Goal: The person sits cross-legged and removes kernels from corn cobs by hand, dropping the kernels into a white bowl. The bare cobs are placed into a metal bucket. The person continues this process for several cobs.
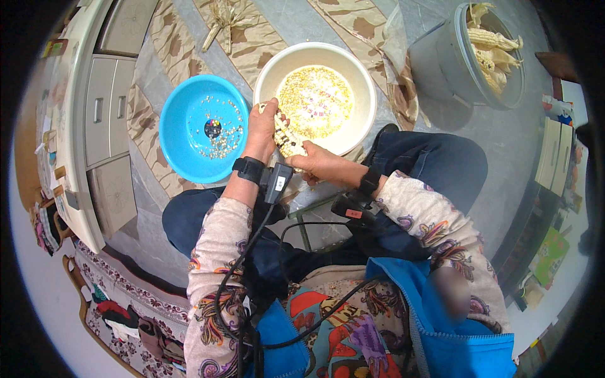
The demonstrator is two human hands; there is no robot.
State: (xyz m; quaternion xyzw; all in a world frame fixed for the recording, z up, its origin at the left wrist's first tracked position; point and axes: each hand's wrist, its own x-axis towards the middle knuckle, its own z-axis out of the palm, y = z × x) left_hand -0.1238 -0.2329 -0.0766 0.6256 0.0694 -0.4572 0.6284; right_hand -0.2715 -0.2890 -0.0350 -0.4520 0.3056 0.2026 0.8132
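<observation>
Both of my hands hold one dried corn cob [285, 140] with pale and dark kernels, tilted over the near left rim of a white basin [367, 113]. My left hand [263, 126] grips its far end, the thumb on top. Around the near end my right hand [321, 160] is closed. Loose yellow kernels [302, 85] cover much of the basin's bottom, where red printed marks show through. Beside it on the left stands a blue basin [177, 127] with scattered pale kernels [227, 141] and a dark round patch on its bottom.
A grey bucket [437, 56] with husked cobs [494, 40] stands at the far right. Dry husks [224, 23] lie on the patterned cloth [264, 28]. White cabinets [108, 106] line the left side. Black cables [236, 264] run from my wrist devices across my lap.
</observation>
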